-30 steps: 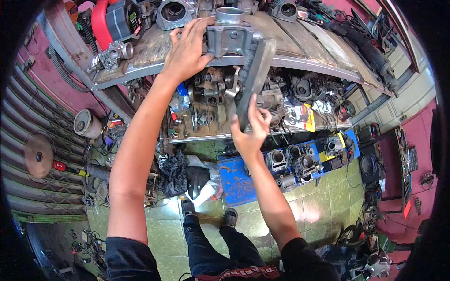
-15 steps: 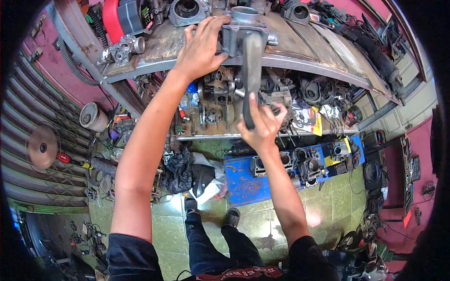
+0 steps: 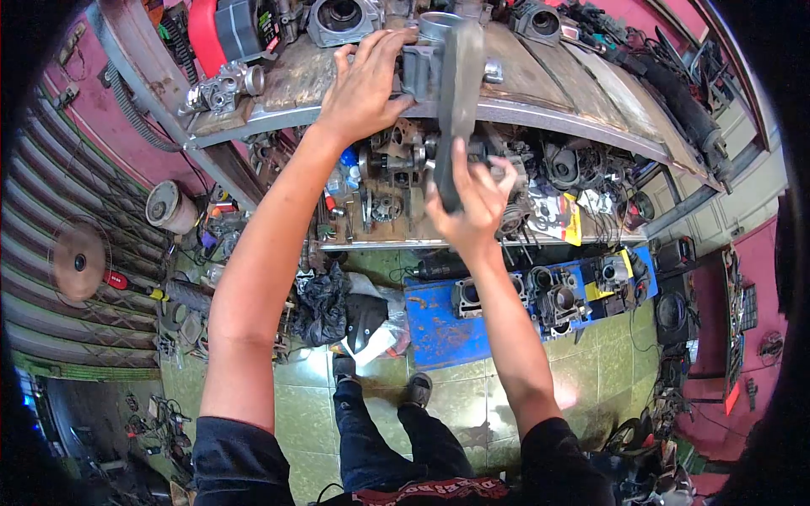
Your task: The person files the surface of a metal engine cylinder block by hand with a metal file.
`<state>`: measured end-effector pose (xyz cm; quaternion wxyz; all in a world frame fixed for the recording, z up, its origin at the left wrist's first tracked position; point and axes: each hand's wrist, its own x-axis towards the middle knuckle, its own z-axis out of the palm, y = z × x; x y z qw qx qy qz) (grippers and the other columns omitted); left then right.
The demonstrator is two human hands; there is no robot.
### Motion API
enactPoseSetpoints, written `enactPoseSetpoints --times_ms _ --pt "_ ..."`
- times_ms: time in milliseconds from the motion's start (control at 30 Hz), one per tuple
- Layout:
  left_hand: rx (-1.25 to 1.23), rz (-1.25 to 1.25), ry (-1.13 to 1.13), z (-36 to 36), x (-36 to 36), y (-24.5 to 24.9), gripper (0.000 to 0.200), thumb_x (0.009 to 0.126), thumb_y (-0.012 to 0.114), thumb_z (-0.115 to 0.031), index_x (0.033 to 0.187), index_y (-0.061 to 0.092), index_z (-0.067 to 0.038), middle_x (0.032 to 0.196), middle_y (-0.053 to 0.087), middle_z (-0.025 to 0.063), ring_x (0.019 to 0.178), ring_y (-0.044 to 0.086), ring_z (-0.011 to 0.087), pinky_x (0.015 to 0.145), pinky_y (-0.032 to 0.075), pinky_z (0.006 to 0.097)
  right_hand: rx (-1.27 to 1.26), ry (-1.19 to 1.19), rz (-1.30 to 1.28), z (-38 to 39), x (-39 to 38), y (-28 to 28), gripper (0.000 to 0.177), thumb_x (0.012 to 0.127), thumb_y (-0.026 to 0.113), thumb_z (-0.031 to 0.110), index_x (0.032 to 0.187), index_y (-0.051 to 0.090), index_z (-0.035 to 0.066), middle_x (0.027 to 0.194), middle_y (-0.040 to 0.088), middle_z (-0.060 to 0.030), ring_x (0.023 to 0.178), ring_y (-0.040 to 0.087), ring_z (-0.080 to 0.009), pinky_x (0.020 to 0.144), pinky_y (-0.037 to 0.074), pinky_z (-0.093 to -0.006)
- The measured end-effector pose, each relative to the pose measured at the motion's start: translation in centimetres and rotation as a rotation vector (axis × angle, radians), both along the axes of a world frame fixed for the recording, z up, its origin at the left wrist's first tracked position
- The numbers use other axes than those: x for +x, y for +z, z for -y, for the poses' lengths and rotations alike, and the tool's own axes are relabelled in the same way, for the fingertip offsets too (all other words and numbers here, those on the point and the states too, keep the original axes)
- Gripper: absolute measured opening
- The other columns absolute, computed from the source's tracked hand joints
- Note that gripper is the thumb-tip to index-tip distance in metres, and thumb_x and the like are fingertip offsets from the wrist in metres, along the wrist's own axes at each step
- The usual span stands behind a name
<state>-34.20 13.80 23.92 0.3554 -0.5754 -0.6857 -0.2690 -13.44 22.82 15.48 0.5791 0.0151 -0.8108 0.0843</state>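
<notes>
A metal engine block [image 3: 416, 72] with a round sleeve on top [image 3: 439, 25] sits at the front edge of the wooden workbench [image 3: 291, 80]. My left hand [image 3: 363, 88] lies against its left side, fingers over its top and holding it. In my right hand [image 3: 474, 198] is a long, flat dark bar [image 3: 461, 84], raised upright in front of the block and covering part of it. The bar is blurred, so its surface cannot be made out well. My right forefinger stretches along it.
A carburetor [image 3: 224, 88] and a round metal housing [image 3: 342, 13] stand on the bench to the left. Beneath is a lower shelf [image 3: 380, 246] crowded with engine parts. Cylinder blocks [image 3: 557, 299] rest on a blue mat [image 3: 439, 333] on the floor, beside a black bag [image 3: 321, 304].
My right hand and the bar have moved a little upward, and the bar's top now reaches higher over the block. My left hand stays on the block.
</notes>
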Motion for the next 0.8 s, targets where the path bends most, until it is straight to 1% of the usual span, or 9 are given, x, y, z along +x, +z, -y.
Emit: enactPoseSetpoints --times_ms 67,200,300,400,467,567,667,733,800 --pt "0.003 -0.007 -0.011 0.0 -0.1 0.0 0.093 0.073 0.084 -0.022 0.152 0.035 -0.012 0.15 0.049 0.0085 0.144 0.04 0.0281 0.112 0.025 0.0512 0.005 -0.002 0.002 -0.4 -1.3 -0.3 0.072 0.072 0.077 0.008 0.141 0.059 -0.006 0.082 0.07 -0.0049 0.07 0.062 -0.0191 0.096 0.04 -0.0469" --pt "0.005 0.001 -0.02 0.1 -0.2 0.0 0.093 0.073 0.084 -0.023 0.152 0.035 -0.012 0.15 0.049 0.0088 0.144 0.04 0.028 0.111 0.026 0.0506 -0.031 0.036 0.06 1.4 0.8 -5.1 0.073 0.073 0.075 0.01 0.141 0.057 -0.008 0.08 0.07 -0.0081 0.069 0.061 -0.0215 0.096 0.041 -0.0468" --pt "0.001 -0.012 -0.016 0.0 -0.3 0.0 0.093 0.073 0.083 -0.023 0.151 0.035 -0.011 0.15 0.049 0.0096 0.143 0.041 0.0282 0.11 0.026 0.0504 -0.115 0.071 0.055 0.8 1.8 -4.1 0.071 0.074 0.076 0.011 0.139 0.057 -0.012 0.085 0.072 -0.0093 0.071 0.063 -0.0225 0.097 0.041 -0.0476" --pt "0.025 -0.022 -0.035 0.0 -0.3 -0.2 0.093 0.073 0.083 -0.022 0.151 0.036 -0.01 0.149 0.05 0.0098 0.143 0.041 0.0287 0.109 0.027 0.0504 -0.102 0.069 -0.062 0.6 -0.1 -0.3 0.07 0.075 0.075 0.007 0.139 0.057 -0.011 0.086 0.072 -0.0097 0.073 0.064 -0.0229 0.095 0.042 -0.0459" --pt "0.018 -0.028 -0.012 0.1 -0.2 -0.2 0.092 0.073 0.083 -0.022 0.151 0.036 -0.01 0.149 0.05 0.0096 0.143 0.041 0.0287 0.109 0.027 0.0506 -0.1 0.104 -0.003 1.0 -1.5 -0.6 0.068 0.075 0.075 0.006 0.139 0.058 -0.01 0.087 0.072 -0.0104 0.074 0.065 -0.0228 0.095 0.042 -0.0452" --pt "0.006 -0.024 -0.006 0.1 -0.2 -0.1 0.092 0.073 0.083 -0.021 0.151 0.035 -0.01 0.15 0.049 0.0092 0.143 0.041 0.0285 0.11 0.026 0.051 -0.13 0.076 0.002 1.4 -0.5 -3.3 0.07 0.074 0.076 0.007 0.14 0.057 -0.009 0.086 0.072 -0.0088 0.075 0.065 -0.0217 0.096 0.041 -0.0442" --pt "0.003 -0.016 -0.022 0.0 -0.4 0.0 0.092 0.074 0.083 -0.02 0.151 0.035 -0.011 0.151 0.048 0.0088 0.144 0.04 0.028 0.111 0.025 0.0513 -0.145 0.031 0.076 1.3 1.5 -2.2 0.072 0.073 0.076 0.01 0.141 0.058 -0.007 0.082 0.072 -0.0063 0.075 0.066 -0.0201 0.096 0.041 -0.0454" --pt "-0.002 0.006 -0.021 0.1 -0.1 0.0 0.091 0.074 0.083 -0.021 0.151 0.035 -0.011 0.151 0.049 0.0085 0.143 0.04 0.0278 0.111 0.026 0.0512 0.059 -0.106 0.024 0.1 1.3 -0.3 0.072 0.072 0.076 0.012 0.14 0.06 -0.004 0.076 0.07 -0.0047 0.074 0.066 -0.0185 0.096 0.04 -0.048" --pt "0.005 0.005 -0.02 0.0 0.0 0.0 0.09 0.074 0.083 -0.021 0.151 0.036 -0.011 0.15 0.049 0.0084 0.143 0.04 0.0276 0.111 0.026 0.0511 0.148 -0.212 0.025 -1.4 0.5 1.4 0.073 0.069 0.078 0.015 0.14 0.063 0.004 0.071 0.065 -0.0029 0.072 0.064 -0.0179 0.097 0.039 -0.0503"
